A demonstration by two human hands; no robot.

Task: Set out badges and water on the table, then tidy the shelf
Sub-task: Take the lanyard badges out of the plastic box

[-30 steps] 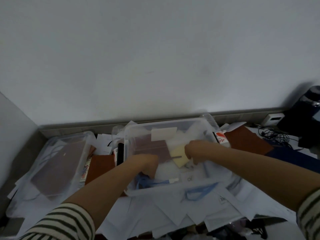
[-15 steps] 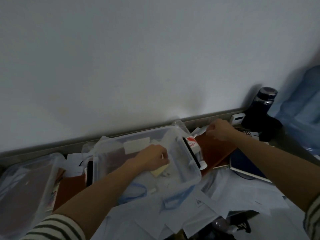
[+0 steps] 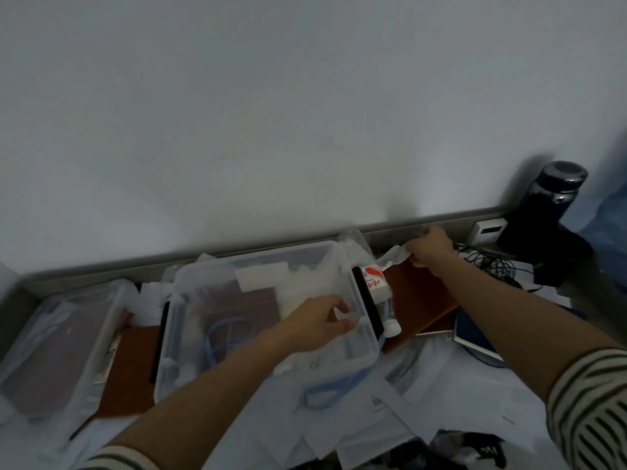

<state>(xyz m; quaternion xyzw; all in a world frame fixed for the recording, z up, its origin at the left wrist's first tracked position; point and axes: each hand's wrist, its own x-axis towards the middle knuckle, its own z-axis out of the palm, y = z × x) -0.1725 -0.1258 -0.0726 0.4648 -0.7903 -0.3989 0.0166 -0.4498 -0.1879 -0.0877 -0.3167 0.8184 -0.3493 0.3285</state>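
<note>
Head view: right hand is moved off clear bin, crumpled sheet gripped centre-right; left hand hold cannot be told; search seemingly widened.

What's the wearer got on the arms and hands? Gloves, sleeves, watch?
No gloves: left hand and right hand bare, forearms too. Left sleeve and right sleeve carry dark and light stripes, ending near the elbows. No watch or ring visible.

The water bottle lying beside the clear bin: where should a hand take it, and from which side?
Probably around the labelled middle of the water bottle, coming from above and the right. It lies on its side close beside the bin wall, cap toward the person, so the left is blocked; the side over the brown board is open for the grip.
</note>
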